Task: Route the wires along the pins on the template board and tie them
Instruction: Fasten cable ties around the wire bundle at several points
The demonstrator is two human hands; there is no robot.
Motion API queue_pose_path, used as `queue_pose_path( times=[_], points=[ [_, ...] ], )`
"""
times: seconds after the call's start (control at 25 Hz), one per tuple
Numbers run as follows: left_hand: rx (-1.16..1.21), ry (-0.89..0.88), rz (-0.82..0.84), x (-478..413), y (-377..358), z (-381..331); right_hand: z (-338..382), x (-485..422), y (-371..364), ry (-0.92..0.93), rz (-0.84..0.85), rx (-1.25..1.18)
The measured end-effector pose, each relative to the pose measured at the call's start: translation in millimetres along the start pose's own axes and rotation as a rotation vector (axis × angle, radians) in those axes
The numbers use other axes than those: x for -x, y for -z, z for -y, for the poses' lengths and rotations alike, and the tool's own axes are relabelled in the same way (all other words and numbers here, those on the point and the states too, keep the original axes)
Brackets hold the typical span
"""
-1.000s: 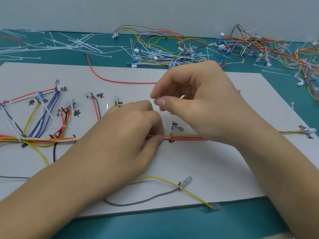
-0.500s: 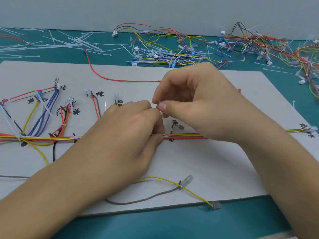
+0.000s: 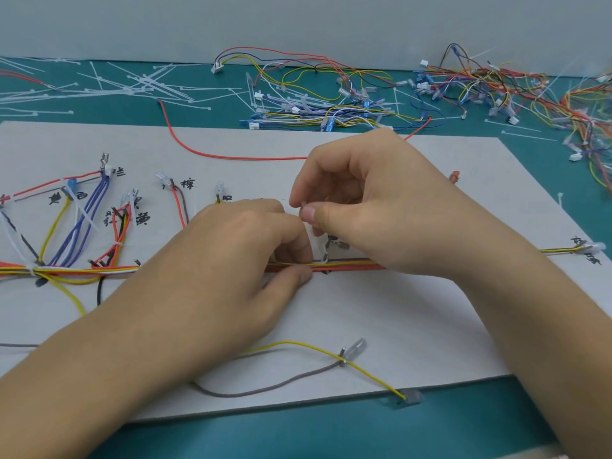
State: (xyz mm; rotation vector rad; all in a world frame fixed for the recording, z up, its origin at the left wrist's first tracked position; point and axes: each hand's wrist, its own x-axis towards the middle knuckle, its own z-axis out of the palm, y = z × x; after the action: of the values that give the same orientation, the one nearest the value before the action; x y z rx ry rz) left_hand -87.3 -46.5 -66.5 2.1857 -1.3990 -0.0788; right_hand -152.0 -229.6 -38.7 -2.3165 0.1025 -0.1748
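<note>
Your left hand [image 3: 238, 260] lies palm-down on the template board [image 3: 414, 326]. Its thumb and curled fingers pinch the wire bundle [image 3: 351, 265] against the board. Your right hand [image 3: 374, 207] is raised just above it, with thumb and forefinger closed on the tail of a white cable tie [image 3: 318, 246]. The tie drops from that pinch to the bundle, just right of your left fingertips. Whether the tie is looped and locked round the wires cannot be told, because your fingers cover the spot.

The bundle of red, orange, yellow and white wires runs level across the middle of the board. It goes from the left edge towards a clear terminal [image 3: 592, 248] near the right edge. At the left, one white tie [image 3: 33, 270] already binds it. There blue-violet wires [image 3: 82, 223], a yellow one and red-and-black ones fan upward to hand-written labels.

A loose red wire [image 3: 231, 156] sags across the far part of the board. At the near edge a yellow wire [image 3: 291, 342] crosses a grey wire [image 3: 265, 390] beside a clear terminal sleeve [image 3: 357, 345]. Off the board, on the teal mat [image 3: 331, 435], spare cable ties [image 3: 142, 87] lie scattered at the far left. Wire harnesses [image 3: 331, 107] are heaped at the far centre and right.
</note>
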Motion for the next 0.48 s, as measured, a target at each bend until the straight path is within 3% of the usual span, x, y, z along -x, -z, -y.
queue_pose_path(
  times=[0.32, 0.48],
  points=[
    [0.031, -0.015, -0.075, -0.3, -4.9, 2.7, -0.7, 0.1, 2.0, -0.062, -0.093, 0.009],
    [0.031, -0.105, -0.082, -1.2, -4.0, 0.1, 0.5, 0.1, 0.1, -0.062, -0.077, -0.001]
  ],
)
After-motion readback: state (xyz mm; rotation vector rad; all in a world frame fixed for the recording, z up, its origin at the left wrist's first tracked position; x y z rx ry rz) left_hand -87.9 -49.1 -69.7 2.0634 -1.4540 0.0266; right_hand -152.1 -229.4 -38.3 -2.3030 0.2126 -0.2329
